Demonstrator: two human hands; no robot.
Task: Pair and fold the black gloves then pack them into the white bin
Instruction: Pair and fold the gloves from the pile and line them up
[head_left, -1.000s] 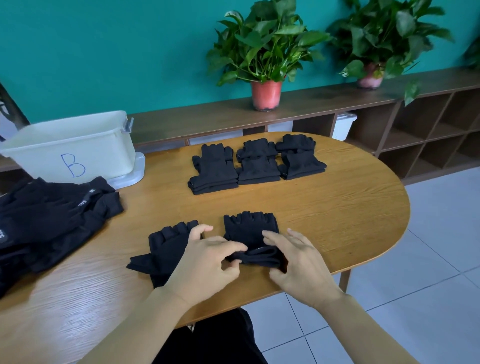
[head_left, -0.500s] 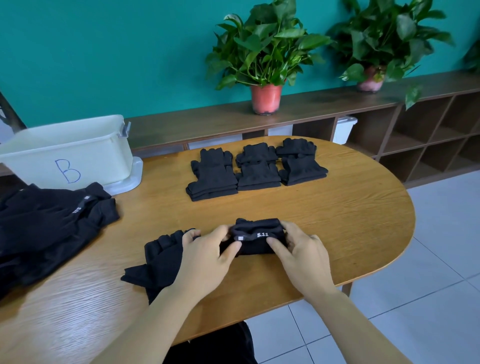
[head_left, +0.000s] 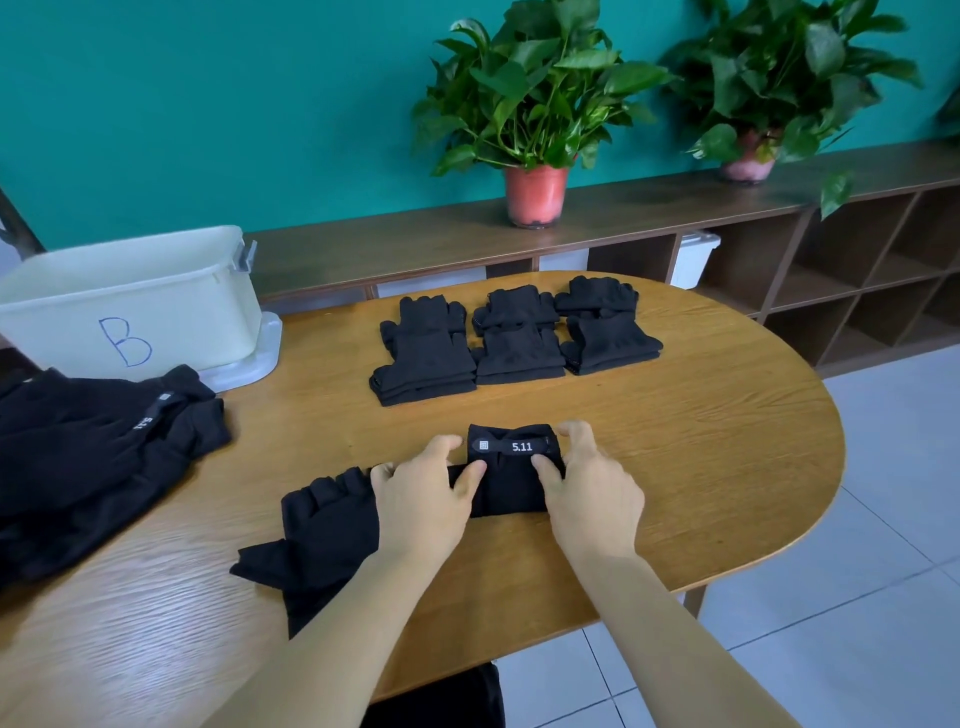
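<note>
Squarely, folded glove strap-up — strap running left-right, left hand and right hand pinching its sides, fingers curled.

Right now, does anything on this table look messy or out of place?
The pile at the left edge is a loose heap, unlike the three neat stacks. One glove lies unfolded by the left hand. Nothing looks spilled or damaged.

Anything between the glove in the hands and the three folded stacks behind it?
No objects. The head view shows only bare wooden table between the folded glove and the three folded stacks.
</note>
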